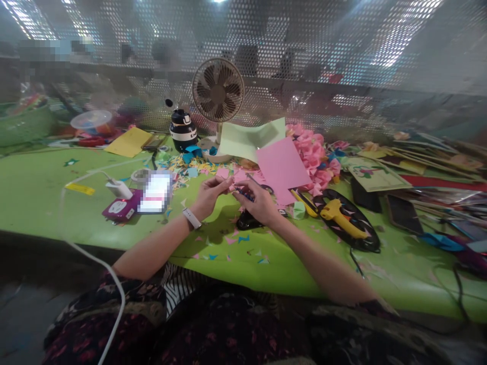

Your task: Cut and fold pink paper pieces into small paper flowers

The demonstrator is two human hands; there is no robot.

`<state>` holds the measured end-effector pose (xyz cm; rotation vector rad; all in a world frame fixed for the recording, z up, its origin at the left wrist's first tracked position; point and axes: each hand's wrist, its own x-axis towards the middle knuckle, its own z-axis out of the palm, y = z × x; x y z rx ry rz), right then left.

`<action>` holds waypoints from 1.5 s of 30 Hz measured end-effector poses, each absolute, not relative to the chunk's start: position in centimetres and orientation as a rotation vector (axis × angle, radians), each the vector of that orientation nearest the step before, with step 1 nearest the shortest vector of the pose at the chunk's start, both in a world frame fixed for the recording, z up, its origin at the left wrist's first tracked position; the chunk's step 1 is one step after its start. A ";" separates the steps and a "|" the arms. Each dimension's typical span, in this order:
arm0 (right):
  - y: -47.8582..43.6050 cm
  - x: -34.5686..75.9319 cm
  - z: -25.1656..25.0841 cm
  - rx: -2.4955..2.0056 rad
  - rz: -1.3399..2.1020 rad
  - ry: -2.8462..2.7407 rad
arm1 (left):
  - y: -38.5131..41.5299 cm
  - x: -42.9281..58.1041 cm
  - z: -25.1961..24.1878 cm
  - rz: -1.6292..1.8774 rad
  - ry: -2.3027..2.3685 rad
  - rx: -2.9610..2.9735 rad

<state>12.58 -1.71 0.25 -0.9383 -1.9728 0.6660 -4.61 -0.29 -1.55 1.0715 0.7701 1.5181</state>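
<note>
The left grip (pixel 209 196) pinches narrowly a small pink piece (pixel 232 187), between both grips, its shape unclear. The right grip (pixel 258 204) is curled, partly hiding a dark blue thing (pixel 247 194); whether held, I cannot tell. Beyond them, the black bottle (pixel 183 138) bears letters too small for reading.

My left hand (pixel 207 197) and right hand (pixel 261 203) are raised in front of me, fingertips turned toward each other and only a little apart. On the left, my thumb lies along the top, its tip drawn in toward the bent index finger. My right fingers curl inward, the back of that hand partly up; just how the tips meet is too small to tell. Behind the hands, my left forearm (pixel 158 248) and right forearm (pixel 315 253) slant back toward me, spreading wider apart, both bare.
</note>
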 end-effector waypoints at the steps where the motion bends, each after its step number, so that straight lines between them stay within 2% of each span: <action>1: -1.8 12.5 0.2 -0.947 0.659 -1.958 | -0.3 -4.6 -1.5 1.533 0.780 1.076; 16: -1.6 13.0 0.7 -0.949 0.800 -1.952 | -0.6 -4.7 -1.4 1.544 0.810 1.173; 25: -1.4 12.7 -0.1 -0.826 0.685 -1.968 | -0.6 -4.6 -0.9 1.522 0.770 1.098; 32: -2.0 12.5 0.4 -0.926 0.612 -1.965 | -0.6 -4.6 -0.9 1.567 0.796 1.125; 45: -1.3 13.4 0.5 -0.946 0.675 -1.979 | -0.7 -4.6 -1.1 1.523 0.772 1.131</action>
